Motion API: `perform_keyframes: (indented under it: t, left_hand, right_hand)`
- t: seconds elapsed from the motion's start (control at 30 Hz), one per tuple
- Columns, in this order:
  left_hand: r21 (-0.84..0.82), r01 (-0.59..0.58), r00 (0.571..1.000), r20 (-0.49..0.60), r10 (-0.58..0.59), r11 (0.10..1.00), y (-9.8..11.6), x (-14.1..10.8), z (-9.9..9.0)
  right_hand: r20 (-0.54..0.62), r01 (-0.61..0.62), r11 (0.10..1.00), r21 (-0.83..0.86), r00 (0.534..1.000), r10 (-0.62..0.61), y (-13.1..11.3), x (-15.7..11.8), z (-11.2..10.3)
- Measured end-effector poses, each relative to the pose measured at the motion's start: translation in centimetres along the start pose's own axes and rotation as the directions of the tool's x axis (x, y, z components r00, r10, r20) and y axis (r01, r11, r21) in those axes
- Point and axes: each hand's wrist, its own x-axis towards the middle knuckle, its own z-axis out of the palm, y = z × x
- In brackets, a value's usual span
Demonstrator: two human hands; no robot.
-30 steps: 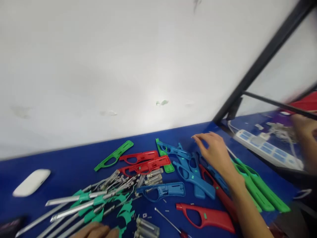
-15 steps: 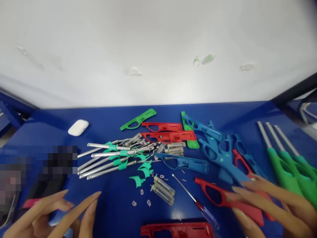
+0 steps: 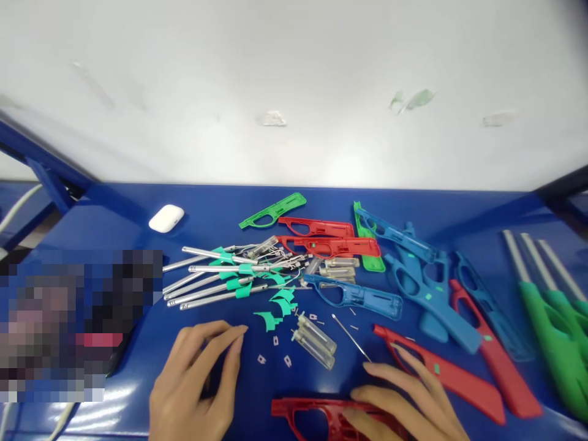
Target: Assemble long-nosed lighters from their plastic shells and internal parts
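1 glossy blue tabletop point(image 3: 220, 211) across the lower frame, scuffed white wall point(image 3: 321, 79) above, left hand point(image 3: 195, 380) loosely curled, empty, right hand point(image 3: 408, 398) part-open over red plastic shell point(image 3: 333, 406), grip unclear

Pretty bright shot, with a soft glow low on the white wall point(image 3: 294, 110) and streaky glare on the blue tabletop point(image 3: 133, 245) at lower left. Upper right corner goes dark, wide-angle stretch near the edges, lower left's pixelated, and small bits look kinda soft.
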Motion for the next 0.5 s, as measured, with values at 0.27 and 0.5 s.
perform_keyframes:
  t: [0.27,0.5]
  left_hand:
    - [0.03,-0.067,0.998,-0.004,0.067,0.997,-0.4,2.2,0.4]
    - [0.113,-0.158,0.987,0.035,0.155,0.981,-1.2,4.1,0.0]
  right_hand:
    - [-0.161,-0.241,0.97,-0.032,0.959,0.233,1.8,-2.1,-1.3]
    - [-0.265,-0.321,0.945,-0.053,0.917,0.297,3.1,-5.1,-0.7]
